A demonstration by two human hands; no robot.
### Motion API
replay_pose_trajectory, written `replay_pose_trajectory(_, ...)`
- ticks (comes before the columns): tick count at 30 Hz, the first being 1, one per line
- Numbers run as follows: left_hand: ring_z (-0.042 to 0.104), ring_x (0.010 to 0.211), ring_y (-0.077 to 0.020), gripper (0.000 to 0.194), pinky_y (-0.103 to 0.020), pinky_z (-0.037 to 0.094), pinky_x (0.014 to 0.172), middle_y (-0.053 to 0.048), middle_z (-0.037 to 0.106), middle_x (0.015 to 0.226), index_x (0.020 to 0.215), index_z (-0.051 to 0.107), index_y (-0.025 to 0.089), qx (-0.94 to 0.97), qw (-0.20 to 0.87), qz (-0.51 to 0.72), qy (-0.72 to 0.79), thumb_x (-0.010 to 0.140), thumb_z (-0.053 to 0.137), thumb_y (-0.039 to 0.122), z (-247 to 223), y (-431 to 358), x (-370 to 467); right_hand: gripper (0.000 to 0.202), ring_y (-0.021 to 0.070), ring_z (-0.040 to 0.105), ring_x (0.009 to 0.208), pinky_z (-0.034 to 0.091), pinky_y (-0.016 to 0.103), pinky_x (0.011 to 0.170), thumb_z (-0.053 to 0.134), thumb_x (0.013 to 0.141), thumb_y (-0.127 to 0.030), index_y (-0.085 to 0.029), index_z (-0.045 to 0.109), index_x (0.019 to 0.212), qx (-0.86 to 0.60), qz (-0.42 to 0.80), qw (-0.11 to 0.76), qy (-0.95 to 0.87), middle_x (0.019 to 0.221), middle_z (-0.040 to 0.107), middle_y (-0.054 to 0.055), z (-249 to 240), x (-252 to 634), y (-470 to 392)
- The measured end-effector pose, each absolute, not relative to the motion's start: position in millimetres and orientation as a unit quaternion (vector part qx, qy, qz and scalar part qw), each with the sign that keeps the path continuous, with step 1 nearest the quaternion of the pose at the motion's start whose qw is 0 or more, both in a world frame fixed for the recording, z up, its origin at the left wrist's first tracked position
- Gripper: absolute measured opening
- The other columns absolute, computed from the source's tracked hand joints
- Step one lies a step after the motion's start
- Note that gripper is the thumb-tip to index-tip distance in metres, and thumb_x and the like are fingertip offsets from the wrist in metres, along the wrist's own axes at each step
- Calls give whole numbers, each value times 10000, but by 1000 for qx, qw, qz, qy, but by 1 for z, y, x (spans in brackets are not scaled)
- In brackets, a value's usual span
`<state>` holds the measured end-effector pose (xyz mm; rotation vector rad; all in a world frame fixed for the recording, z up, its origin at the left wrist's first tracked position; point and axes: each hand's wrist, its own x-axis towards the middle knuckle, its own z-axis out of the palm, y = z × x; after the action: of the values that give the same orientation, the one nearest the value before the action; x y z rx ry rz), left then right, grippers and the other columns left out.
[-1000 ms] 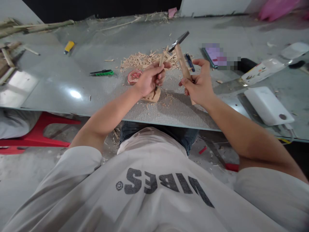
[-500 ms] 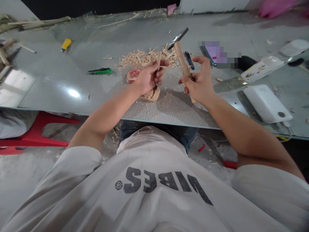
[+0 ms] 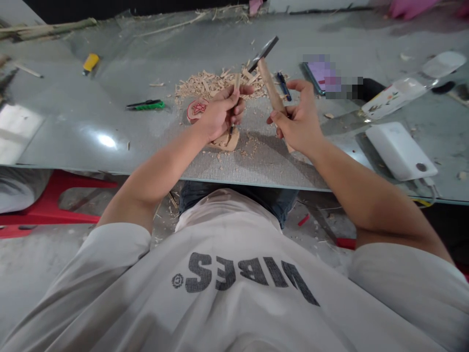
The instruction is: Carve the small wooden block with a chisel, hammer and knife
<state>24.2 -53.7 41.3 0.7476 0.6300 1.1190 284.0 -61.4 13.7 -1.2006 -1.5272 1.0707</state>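
My left hand (image 3: 222, 115) is closed around a chisel (image 3: 237, 82), held nearly upright with its wooden handle up. The dark blade points down onto a carved wooden block (image 3: 230, 142) on the table, partly covered by the hand. My right hand (image 3: 300, 120) grips a hammer (image 3: 270, 85) by its wooden handle. The metal head tilts up, close to the top of the chisel but apart from it. Beside my left wrist lies a round wood slice (image 3: 196, 109) with a red star drawn on it. Wood shavings (image 3: 207, 84) are heaped behind my hands.
A green cutter knife (image 3: 146, 105) and a yellow tool (image 3: 91, 62) lie left on the glossy table (image 3: 120, 88). On the right are a dark blue pen (image 3: 284, 87), a phone (image 3: 317, 73), a clear bottle (image 3: 394, 98) and a white power bank (image 3: 402, 150). A red stool (image 3: 58, 198) stands below left.
The whole view has shifted slightly, so things on the table appear a little further left and up. Both hands keep their grips, and the hammer stays raised near the chisel.
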Motion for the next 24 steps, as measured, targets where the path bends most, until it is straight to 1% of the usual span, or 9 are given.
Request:
replay_pose_trajectory(2,480,544,-145,427,-221,445,550,13,554,738,1116,845,236,323,743,518,272,1403,536,167,40,-54,24,871,243,611,536,455,394,410,1133,931,-641,-526,566,1583,-476,439,443,-621,893,816,-58,14,285,-62)
replay_pose_trajectory(5,574,560,-184,364,-255,513,547,3,600,753,1258,910,271,312,746,527,260,1376,580,173,36,-50,23,862,250,617,554,440,407,426,1135,924,-656,-532,571,1564,-469,438,445,-625,900,814,-58,15,286,-63)
replay_pose_trajectory(9,602,518,-244,453,-338,503,499,-12,623,727,1459,937,404,285,744,532,286,1401,492,344,30,-46,26,846,242,576,584,495,446,515,1126,934,-652,-503,575,1558,-480,427,444,-625,913,835,-60,15,286,-64)
replay_pose_trajectory(11,580,506,-238,473,-329,495,495,-11,612,721,1489,930,406,277,747,534,283,1419,463,390,29,-45,28,852,239,559,606,515,464,561,1132,926,-653,-491,588,1562,-483,419,448,-625,918,853,-61,16,287,-64)
replay_pose_trajectory(13,566,518,-202,438,-285,496,522,-1,592,723,1433,935,323,279,753,532,270,1427,497,331,29,-45,29,808,248,568,644,524,485,601,1139,914,-675,-484,633,1515,-484,416,454,-622,936,863,-49,20,288,-64)
replay_pose_trajectory(15,543,528,-170,384,-258,482,535,9,577,723,1302,928,256,284,752,531,267,1416,560,247,28,-44,28,687,267,598,698,537,514,643,1111,935,-733,-476,701,1424,-479,417,460,-620,979,871,-15,25,289,-66)
replay_pose_trajectory(18,496,537,-152,395,-257,457,522,1,599,734,1148,883,238,303,746,525,277,1406,589,182,26,-42,27,545,270,614,738,560,537,708,1031,995,-810,-433,781,1299,-452,414,472,-634,1047,867,41,33,292,-67)
replay_pose_trajectory(22,460,544,-140,522,-213,436,520,-8,585,722,1074,856,209,354,736,503,282,1446,489,194,27,-44,27,629,236,623,732,547,491,722,1029,971,-856,-383,782,1305,-415,414,496,-641,1033,824,54,33,294,-62)
replay_pose_trajectory(24,493,567,-142,482,-199,439,551,2,588,723,1093,840,218,371,734,496,278,1441,510,181,27,-46,26,693,233,625,733,552,469,703,1036,933,-902,-394,764,1318,-414,411,510,-632,1007,816,35,30,294,-58)
